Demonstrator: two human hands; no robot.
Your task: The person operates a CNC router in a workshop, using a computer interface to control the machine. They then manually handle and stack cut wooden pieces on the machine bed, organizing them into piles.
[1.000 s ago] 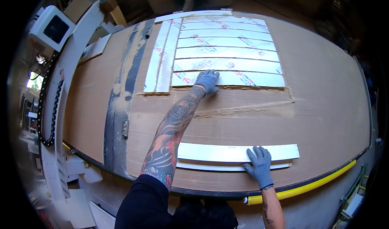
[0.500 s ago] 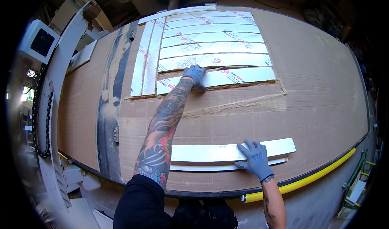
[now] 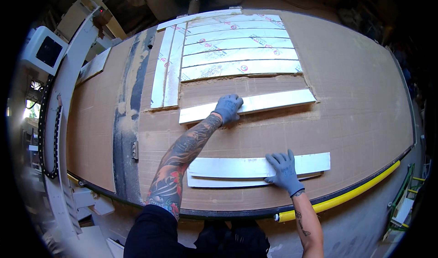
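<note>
My left hand [image 3: 229, 108], in a grey glove, is closed round the middle of a long white strip [image 3: 273, 101]. That strip is tilted a little, lifted off the brown work surface with a shadow beneath it. Beyond it lie several film-covered white strips [image 3: 242, 55] side by side, with sawdust along their cut edges. Near the table's front edge, my gloved right hand [image 3: 284, 170] rests with fingers spread on a white strip [image 3: 228, 167]. Another white strip [image 3: 228, 182] shows from under that one on the near side.
Two upright film-covered strips [image 3: 168, 71] lie left of the cut set. A dark, dusty band [image 3: 125, 139] crosses the table's left part, beside a white machine gantry [image 3: 68, 89] with a screen box. A yellow roller [image 3: 340, 192] runs along the front edge.
My left hand has pulled the nearest strip away from the cut set toward me, and its plain white face now shows. The right-hand strips have shifted slightly.
</note>
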